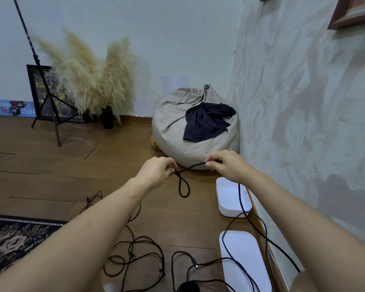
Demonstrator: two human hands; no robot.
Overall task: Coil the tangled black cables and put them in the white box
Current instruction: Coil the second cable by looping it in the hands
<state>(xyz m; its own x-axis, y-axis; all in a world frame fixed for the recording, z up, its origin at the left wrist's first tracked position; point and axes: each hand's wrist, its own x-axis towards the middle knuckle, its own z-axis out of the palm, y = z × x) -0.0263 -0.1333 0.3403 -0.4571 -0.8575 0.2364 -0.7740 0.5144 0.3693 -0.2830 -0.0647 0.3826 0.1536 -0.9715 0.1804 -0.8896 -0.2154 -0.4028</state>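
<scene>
I was on the first coil: my left hand (159, 171) pinched a small loop of black cable (183, 186) hanging below its fingertips, my right hand (223, 165) pinching the strand. The white box (223, 204) sat open just below my right fingers. Next, I judged, another loop had to be fed leftward.

Single head-worn wide-angle view, forward and down, close over outstretched arms.

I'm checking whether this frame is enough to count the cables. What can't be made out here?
- Head view: the cable tangle runs under the left forearm and off the bottom edge, so the cable count is unclear.
- The nearer white box is cut off by the bottom edge.
- The dark round thing at the bottom edge is mostly out of frame.
- The cable ends inside both hands are hidden by fingers.
</scene>
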